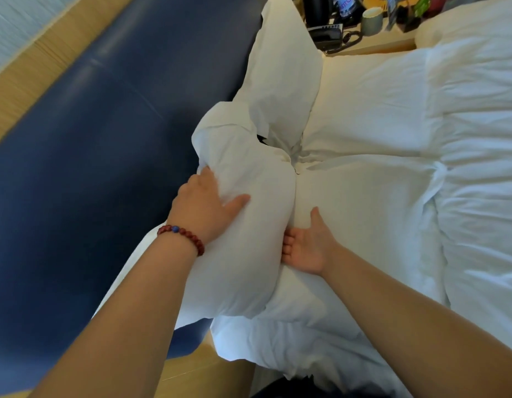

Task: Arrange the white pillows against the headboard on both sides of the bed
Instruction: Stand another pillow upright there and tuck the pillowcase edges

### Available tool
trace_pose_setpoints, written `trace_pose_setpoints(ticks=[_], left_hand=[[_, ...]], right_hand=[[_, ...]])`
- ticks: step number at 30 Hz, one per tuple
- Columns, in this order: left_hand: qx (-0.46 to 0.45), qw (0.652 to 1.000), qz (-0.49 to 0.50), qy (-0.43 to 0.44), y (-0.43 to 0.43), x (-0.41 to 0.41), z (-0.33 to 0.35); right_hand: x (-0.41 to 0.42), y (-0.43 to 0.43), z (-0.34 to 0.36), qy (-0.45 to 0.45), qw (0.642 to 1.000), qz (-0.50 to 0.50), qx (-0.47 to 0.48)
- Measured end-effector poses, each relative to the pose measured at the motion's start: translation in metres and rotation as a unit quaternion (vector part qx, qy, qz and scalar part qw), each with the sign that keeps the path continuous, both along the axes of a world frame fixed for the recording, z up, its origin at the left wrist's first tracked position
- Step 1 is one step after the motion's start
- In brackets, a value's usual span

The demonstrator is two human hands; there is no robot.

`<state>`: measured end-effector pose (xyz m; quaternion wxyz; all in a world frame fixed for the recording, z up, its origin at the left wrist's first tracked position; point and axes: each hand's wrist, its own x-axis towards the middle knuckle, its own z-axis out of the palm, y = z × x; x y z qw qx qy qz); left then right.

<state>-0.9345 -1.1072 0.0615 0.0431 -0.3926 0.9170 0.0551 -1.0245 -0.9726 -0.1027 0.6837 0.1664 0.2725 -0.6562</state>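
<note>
Both hands on the near pillow at the headboard.
Left hand [203,205] spread on top, fingers bent over the edge of the pillow [243,254]; right hand [309,245] palm-up, fingers tucked under its side, not closed. Pillow leans on headboard [91,168]. Looks soft, light, saggy: probably best taken at both ends. Second pillow [283,81] beyond; cup [372,21] on desk [378,44].

Head view, steeply downward, close above bed [478,225]
</note>
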Motion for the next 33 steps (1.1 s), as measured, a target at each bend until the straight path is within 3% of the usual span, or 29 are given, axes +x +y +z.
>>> trace_pose_setpoints(ticks=[4,10,16,23,29,33], left_hand=[[-0.078,0.996,-0.026,-0.022,0.001,0.032,0.007],[-0.076,0.997,-0.033,0.007,-0.003,0.036,-0.007],[-0.075,0.996,-0.043,0.01,-0.01,0.019,-0.027],[-0.059,0.995,-0.059,0.045,-0.023,0.021,-0.034],[-0.065,0.994,-0.071,0.044,-0.023,0.004,-0.05],[-0.042,0.994,-0.079,0.056,-0.033,0.001,-0.053]], right_hand=[[0.003,0.032,0.006,-0.017,1.0,-0.011,-0.006],[0.042,0.041,-0.002,-0.041,0.999,-0.02,-0.014],[0.051,-0.002,-0.009,0.033,0.998,-0.01,0.046],[0.074,0.055,-0.024,-0.039,0.999,0.02,0.004],[0.086,0.007,-0.034,0.017,0.999,-0.016,0.024],[0.087,0.03,-0.044,0.011,1.0,0.013,0.021]])
